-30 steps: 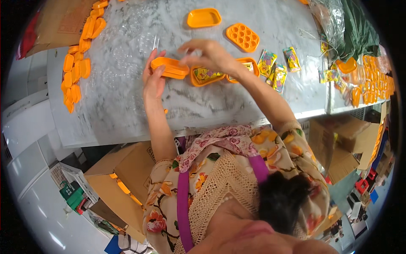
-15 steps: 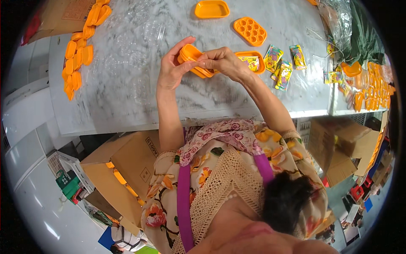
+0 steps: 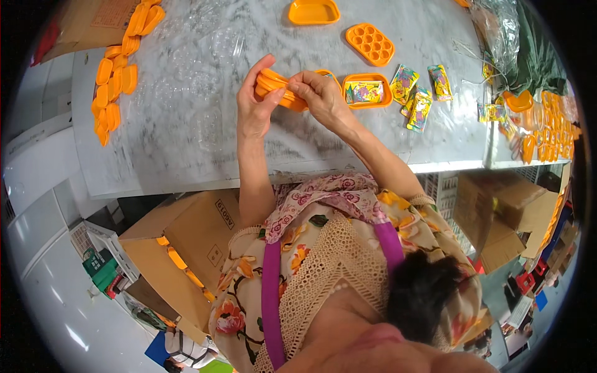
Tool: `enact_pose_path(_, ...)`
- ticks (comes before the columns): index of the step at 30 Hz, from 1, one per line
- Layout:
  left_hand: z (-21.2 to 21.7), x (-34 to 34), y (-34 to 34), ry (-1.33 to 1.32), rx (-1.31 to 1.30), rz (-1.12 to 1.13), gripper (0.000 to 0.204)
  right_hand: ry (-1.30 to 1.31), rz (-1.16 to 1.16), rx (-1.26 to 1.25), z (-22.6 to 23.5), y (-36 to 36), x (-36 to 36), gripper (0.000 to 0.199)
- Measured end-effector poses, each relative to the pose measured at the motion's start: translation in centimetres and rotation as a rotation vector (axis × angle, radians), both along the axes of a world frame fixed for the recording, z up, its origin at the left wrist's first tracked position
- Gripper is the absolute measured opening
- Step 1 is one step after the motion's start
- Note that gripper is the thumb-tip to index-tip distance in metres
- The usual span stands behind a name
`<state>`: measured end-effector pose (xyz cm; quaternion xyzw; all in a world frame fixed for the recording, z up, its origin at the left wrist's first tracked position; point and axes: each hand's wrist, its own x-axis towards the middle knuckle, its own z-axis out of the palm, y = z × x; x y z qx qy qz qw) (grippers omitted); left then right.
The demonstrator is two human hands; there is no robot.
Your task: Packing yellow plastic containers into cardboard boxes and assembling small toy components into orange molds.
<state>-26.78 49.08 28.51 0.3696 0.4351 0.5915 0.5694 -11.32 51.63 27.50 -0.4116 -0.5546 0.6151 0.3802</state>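
Note:
Between my two hands is a small nest of orange plastic trays, tilted so that their rims show. My left hand wraps round the left end, thumb along the near side. At the right end, the fingers of my right hand pinch a rim. Partly behind that hand lies another orange tray with something printed in it. Just right of it, an orange tray holds a colourful printed packet. Farther off lie an orange insert with round holes and a shallow orange tray.
Several yellow printed packets lie to the right on the grey table. Stacked orange trays line the left edge. More orange pieces and clear plastic bags are at far right. Cardboard boxes stand below the table.
The held trays have tipped from showing the upper one's inside to showing their rims. My right hand has shifted left, uncovering more of the packet tray and the tray beside it.

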Motion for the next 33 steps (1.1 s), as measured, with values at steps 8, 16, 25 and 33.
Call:
enact_pose_path(8, -3.9, -4.7, -3.7, 0.048, -0.086, 0.326, 0.055, 0.004, -0.151, 0.127, 2.2, 2.0, 2.5, 0.017)
enact_pose_path(16, 2.4, 0.6, -3.9, 0.246, 0.035, 0.331, 0.050, 0.169, 0.181, -0.024, 2.3, -1.6, 0.5, 0.019)
enact_pose_path(25, 0.9, 2.4, -1.7, 0.267, 0.098, 0.124, 0.060, -0.019, 0.193, -0.184, 1.7, -1.2, 2.7, 0.013)
enact_pose_path(33, 1.6, 3.1, -1.2, 0.206, 0.082, 0.061, 0.060, -0.042, 0.022, -0.143, 1.0, -1.2, 3.3, 0.019)
